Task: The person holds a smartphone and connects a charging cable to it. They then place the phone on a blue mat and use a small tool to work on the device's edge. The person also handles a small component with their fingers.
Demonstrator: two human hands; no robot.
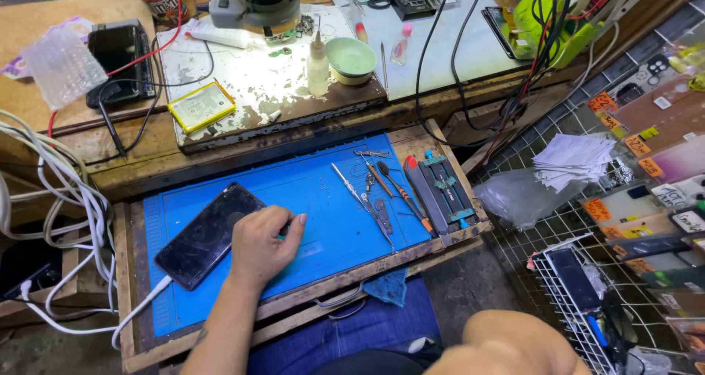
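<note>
Blue silicone mat (323, 199) lies under your left hand (258, 246), whose curled fingers rest on the right edge of the dark smartphone (208, 235); the grip looks loose, more a steadying touch than a clench, though I cannot tell whether the fingertips hook under the edge. Your right hand (507, 346) sits low at the near edge of view, blurred, and its grip cannot be read. The phone lies flat and slantwise on the left half of the mat, screen dark and smudged, with a white cable (139, 305) plugged into its lower end. That cable is your likeliest trouble: judge that any turn or lift of the phone could tug the plug or drag the phone toward the mat's near edge. The tweezers (352, 191) and screwdrivers (400, 191) lie well apart to the right, yet a sweeping wrist could scatter them. Glass pressed on stray grit could also scratch.
</note>
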